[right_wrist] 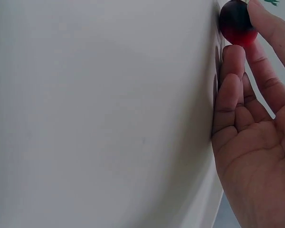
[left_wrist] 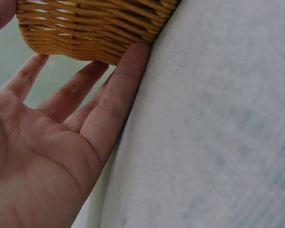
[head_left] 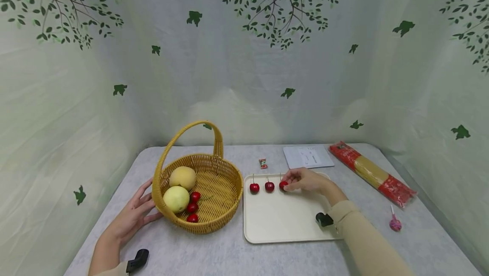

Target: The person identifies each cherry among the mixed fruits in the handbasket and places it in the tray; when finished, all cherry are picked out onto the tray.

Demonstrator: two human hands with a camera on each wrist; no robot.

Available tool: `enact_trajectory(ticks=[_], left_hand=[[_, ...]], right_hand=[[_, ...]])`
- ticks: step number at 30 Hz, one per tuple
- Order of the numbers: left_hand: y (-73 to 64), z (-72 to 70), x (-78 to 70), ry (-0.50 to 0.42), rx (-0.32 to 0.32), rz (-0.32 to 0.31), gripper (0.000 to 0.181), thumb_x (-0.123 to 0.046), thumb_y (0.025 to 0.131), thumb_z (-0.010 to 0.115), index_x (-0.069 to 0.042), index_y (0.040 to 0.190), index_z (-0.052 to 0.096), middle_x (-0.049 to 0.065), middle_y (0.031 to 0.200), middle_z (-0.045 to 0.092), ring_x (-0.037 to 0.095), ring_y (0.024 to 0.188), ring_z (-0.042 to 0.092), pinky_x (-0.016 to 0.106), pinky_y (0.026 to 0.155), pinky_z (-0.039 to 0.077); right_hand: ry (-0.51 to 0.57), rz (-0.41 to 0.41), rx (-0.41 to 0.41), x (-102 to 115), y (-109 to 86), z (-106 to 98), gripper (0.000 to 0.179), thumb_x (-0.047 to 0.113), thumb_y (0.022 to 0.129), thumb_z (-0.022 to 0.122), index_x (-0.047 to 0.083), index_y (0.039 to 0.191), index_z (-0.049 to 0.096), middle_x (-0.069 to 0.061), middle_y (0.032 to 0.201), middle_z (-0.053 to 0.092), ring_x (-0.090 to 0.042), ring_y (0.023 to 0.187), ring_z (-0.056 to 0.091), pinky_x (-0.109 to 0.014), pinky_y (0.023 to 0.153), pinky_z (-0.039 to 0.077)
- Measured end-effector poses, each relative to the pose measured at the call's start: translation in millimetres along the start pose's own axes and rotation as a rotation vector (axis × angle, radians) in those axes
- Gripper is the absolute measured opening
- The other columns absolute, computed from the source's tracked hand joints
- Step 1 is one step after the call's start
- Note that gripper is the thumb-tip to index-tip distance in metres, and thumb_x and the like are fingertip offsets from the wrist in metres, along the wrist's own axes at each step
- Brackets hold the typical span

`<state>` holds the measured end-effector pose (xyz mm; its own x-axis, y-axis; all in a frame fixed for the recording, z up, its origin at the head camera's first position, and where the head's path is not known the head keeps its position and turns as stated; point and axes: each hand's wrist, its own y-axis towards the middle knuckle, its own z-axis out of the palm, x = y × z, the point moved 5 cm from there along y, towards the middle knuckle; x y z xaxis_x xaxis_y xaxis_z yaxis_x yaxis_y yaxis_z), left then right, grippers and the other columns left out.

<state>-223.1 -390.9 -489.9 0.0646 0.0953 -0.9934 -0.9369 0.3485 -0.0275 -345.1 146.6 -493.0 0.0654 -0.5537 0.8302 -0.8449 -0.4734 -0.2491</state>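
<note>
My right hand [head_left: 303,180] pinches a dark red cherry [right_wrist: 238,23] between thumb and fingers at the tray's upper part. To its left on the cream tray [head_left: 282,221] lie two more cherries, one in the middle [head_left: 269,187] and one at the far left [head_left: 254,188], stems pointing up. My left hand [head_left: 133,214] rests its outstretched fingers against the left side of the yellow wicker basket [head_left: 221,199]; in the left wrist view the fingertips touch the weave near its base. Inside the basket sit a yellowish round fruit [head_left: 182,177], a pale green one [head_left: 176,199] and three cherries [head_left: 192,207].
Behind the tray are a small red wrapped candy [head_left: 263,164] and a white booklet [head_left: 308,156]. A long red and gold packet [head_left: 372,174] lies at the right, with a pink lollipop [head_left: 395,224] in front of it. Leaf-printed curtains surround the table.
</note>
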Motion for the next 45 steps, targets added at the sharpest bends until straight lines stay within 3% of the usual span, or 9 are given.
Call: enact_trajectory(ticks=[8, 21, 38, 45], left_hand=[[-1.1, -1.3, 1.7, -0.008, -0.008, -0.004, 0.070, -0.010, 0.116, 0.043, -0.037, 0.172, 0.011, -0.020, 0.146, 0.060, -0.001, 0.129, 0.063, 0.035, 0.101, 0.062], [-4.3, -1.0, -3.7, -0.001, -0.022, -0.010, 0.069, -0.010, 0.116, 0.044, -0.039, 0.171, 0.013, -0.021, 0.145, 0.060, -0.002, 0.128, 0.063, 0.035, 0.101, 0.062], [-4.4, 1.5, 0.0, -0.001, -0.032, -0.012, 0.072, -0.010, 0.116, 0.045, -0.036, 0.172, 0.008, -0.020, 0.143, 0.060, -0.002, 0.127, 0.063, 0.034, 0.100, 0.062], [-3.5, 2.5, -2.1, -0.003, -0.013, 0.004, 0.071, -0.009, 0.116, 0.044, -0.037, 0.172, 0.011, -0.020, 0.145, 0.060, -0.002, 0.128, 0.063, 0.034, 0.101, 0.062]], right_hand=[[0.003, 0.011, -0.018, -2, -0.3, 2, 0.033, 0.028, 0.095, 0.085, 0.011, 0.120, 0.073, -0.001, 0.099, 0.065, -0.018, 0.091, 0.054, -0.029, 0.075, 0.047], [-0.010, -0.013, -0.024, -3, 2.3, 1, 0.032, 0.026, 0.093, 0.086, 0.012, 0.119, 0.073, -0.002, 0.098, 0.064, -0.018, 0.090, 0.054, -0.029, 0.074, 0.047], [0.006, -0.055, -0.007, 3, -7.3, -17, 0.038, 0.024, 0.099, 0.079, 0.006, 0.131, 0.067, -0.008, 0.101, 0.067, -0.022, 0.088, 0.064, -0.033, 0.075, 0.058], [-0.093, -0.048, -0.007, 13, -2.5, -14, 0.036, 0.021, 0.094, 0.084, 0.009, 0.126, 0.072, -0.008, 0.116, 0.070, -0.021, 0.100, 0.061, -0.032, 0.085, 0.055]])
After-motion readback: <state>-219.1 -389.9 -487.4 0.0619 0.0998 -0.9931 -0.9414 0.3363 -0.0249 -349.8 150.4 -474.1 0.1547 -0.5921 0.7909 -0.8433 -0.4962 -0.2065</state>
